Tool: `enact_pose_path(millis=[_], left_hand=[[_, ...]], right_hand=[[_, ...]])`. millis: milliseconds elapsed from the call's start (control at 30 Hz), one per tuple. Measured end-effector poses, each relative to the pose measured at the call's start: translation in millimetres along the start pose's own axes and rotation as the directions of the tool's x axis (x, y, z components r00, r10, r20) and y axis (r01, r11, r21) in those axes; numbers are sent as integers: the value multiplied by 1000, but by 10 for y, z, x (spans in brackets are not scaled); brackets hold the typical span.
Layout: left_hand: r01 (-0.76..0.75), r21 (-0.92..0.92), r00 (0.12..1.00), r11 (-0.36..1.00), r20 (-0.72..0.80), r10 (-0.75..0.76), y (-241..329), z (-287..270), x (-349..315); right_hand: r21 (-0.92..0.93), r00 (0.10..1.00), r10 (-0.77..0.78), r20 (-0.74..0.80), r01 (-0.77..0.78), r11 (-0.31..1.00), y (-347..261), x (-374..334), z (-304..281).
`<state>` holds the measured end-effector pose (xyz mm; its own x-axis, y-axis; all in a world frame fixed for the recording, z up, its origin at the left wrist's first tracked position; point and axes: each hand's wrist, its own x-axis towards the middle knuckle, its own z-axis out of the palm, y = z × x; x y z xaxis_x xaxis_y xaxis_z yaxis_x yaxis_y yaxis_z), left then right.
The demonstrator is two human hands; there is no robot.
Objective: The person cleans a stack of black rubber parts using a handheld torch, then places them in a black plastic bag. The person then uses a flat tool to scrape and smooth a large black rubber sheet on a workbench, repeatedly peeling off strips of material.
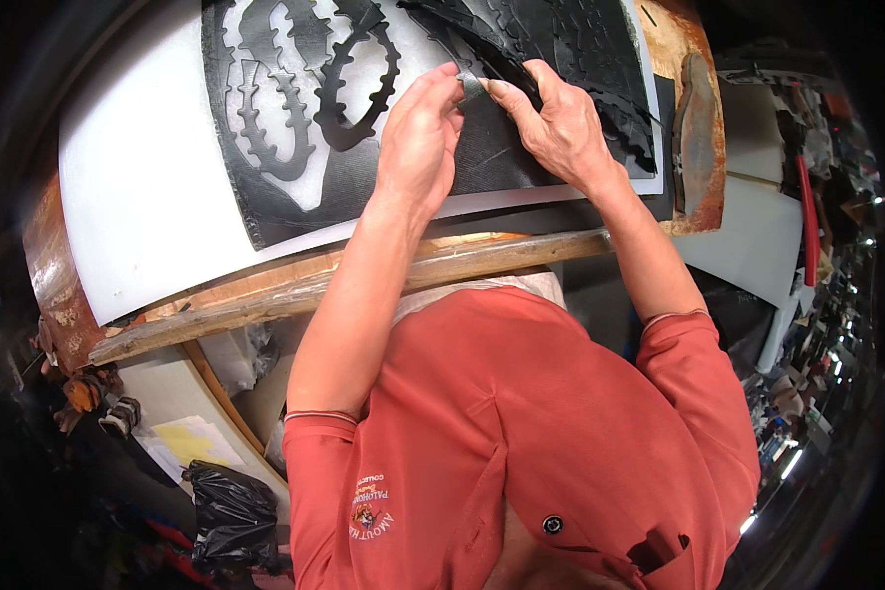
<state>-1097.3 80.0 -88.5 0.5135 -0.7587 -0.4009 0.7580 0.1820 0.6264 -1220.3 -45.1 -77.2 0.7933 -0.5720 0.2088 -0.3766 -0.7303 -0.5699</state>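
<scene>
A thin black sheet (310,211) with toothed, loop-shaped cut-outs lies in front of me. One dark U-shaped band with small teeth (329,118) stands out against the pale surface showing through the openings. My right hand (565,128) is closed, thumb and fingers gripping a lifted dark strip of the cut sheet (497,54). Just left of it, my left hand (421,147) is held over the sheet with its fingers bent and pressed together. Whatever its fingertips pinch, if anything, is too small to make out. More cut black pieces (600,49) overlap beyond my right hand.
A white sheet (138,197) lies beneath the black one on a table with a worn wooden front edge (364,280). A long grey-brown slab (696,138) rests at the table's right side. Below left are a black plastic bag (231,516) and papers (192,442).
</scene>
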Motion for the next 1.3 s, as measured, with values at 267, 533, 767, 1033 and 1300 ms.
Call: enact_pose_path(millis=[267,533,767,1033,1300], left_hand=[[-411,594,880,692,59,472,-46,1,-296],[-144,603,989,785,108,99,-73,290,65],[-270,509,940,818,-46,339,-189,98,65],[-137,533,990,835,36,140,48,240,77],[-174,833,960,525,26,278,-222,336,358]], right_hand=[[436,969,225,98,-245,866,89,61,-177],[727,955,204,217,-298,619,131,124,-209],[942,929,352,112,-212,261,313,272,-500],[952,942,323,85,-173,254,207,393,-611],[934,946,292,143,-226,275,229,315,-407]])
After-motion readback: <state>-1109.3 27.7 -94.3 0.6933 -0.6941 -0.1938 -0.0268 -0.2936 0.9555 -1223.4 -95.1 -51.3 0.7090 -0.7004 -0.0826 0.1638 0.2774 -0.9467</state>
